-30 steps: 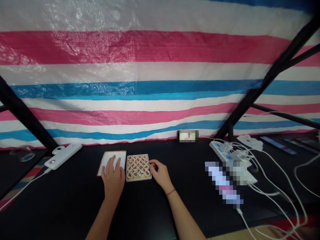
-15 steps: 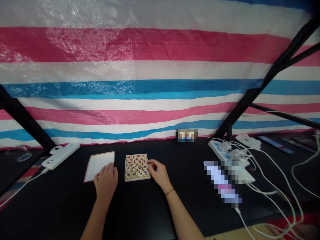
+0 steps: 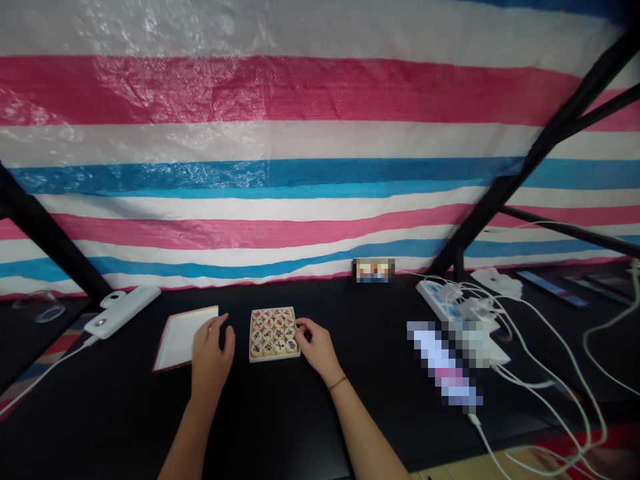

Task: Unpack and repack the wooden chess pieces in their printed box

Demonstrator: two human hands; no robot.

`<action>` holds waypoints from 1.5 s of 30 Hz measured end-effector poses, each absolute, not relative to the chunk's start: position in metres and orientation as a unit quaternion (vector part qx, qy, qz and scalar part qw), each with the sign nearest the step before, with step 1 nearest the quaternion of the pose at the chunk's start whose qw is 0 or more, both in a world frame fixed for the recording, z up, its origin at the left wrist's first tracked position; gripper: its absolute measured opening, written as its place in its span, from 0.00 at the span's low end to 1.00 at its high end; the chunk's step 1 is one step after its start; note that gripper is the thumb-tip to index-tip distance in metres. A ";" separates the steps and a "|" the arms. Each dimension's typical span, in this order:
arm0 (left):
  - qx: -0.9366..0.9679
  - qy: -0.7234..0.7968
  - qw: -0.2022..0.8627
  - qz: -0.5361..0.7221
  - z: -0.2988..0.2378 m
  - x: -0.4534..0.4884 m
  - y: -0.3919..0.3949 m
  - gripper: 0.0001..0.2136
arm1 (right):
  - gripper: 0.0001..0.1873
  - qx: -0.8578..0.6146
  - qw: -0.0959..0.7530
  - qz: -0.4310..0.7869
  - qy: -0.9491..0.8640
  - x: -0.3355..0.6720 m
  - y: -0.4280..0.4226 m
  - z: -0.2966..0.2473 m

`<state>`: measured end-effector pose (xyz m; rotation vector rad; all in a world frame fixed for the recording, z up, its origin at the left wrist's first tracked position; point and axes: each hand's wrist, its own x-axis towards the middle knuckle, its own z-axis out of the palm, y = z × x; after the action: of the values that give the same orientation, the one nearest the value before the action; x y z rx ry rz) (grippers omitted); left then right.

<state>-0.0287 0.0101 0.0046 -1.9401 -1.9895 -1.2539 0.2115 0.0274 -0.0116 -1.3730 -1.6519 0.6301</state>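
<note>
A shallow white box [image 3: 274, 359] stands on the black table, packed with rows of round Chinese chess pieces [image 3: 268, 335], red characters at the back and black ones in front. Curled fingers of my right hand [image 3: 319, 349] grip the box's right edge. To the left of the box, the lid [image 3: 179, 339] lies with its white inside up and a reddish-brown edge. My left hand [image 3: 211, 347] hovers over or rests at the lid's right side, fingers apart and pointing forward; whether it touches the lid I cannot tell.
A white device with a cable [image 3: 125, 311] lies at the back left. On the right are a power strip [image 3: 435, 300], tangled white cables and a pixelated phone-like object [image 3: 443, 367]. A small pixelated screen [image 3: 373, 270] stands at the back. Striped sheeting [image 3: 280, 147] hangs behind.
The lid has shifted left and slightly toward me. My left hand's fingers have spread and lifted from their flatter pose on it. My right hand and the box stay put.
</note>
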 end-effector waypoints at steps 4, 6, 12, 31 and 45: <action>-0.683 -0.572 -0.091 -0.445 -0.001 -0.008 0.009 0.15 | 0.13 -0.550 0.435 0.251 -0.667 0.212 0.028 -0.011; -0.687 -0.556 -0.141 -0.447 -0.006 0.001 0.009 0.16 | 0.13 -0.550 0.435 0.249 -0.669 0.212 0.028 -0.011; -0.674 -0.559 -0.212 -0.434 -0.021 0.005 0.012 0.19 | 0.15 -0.543 0.431 0.243 -0.679 0.211 0.027 -0.009; -0.571 -0.765 0.149 -0.259 -0.006 -0.018 -0.001 0.19 | 0.12 -0.547 0.391 0.202 -0.712 0.198 0.022 -0.010; -0.583 -0.787 0.078 -0.183 0.018 -0.009 -0.009 0.16 | 0.07 -0.536 0.394 0.202 -0.719 0.192 0.025 -0.009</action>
<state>-0.0095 -0.0090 0.0175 -1.7473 -2.3587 -0.5494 0.1924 0.0250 -0.0086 -1.3601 -1.8235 0.5134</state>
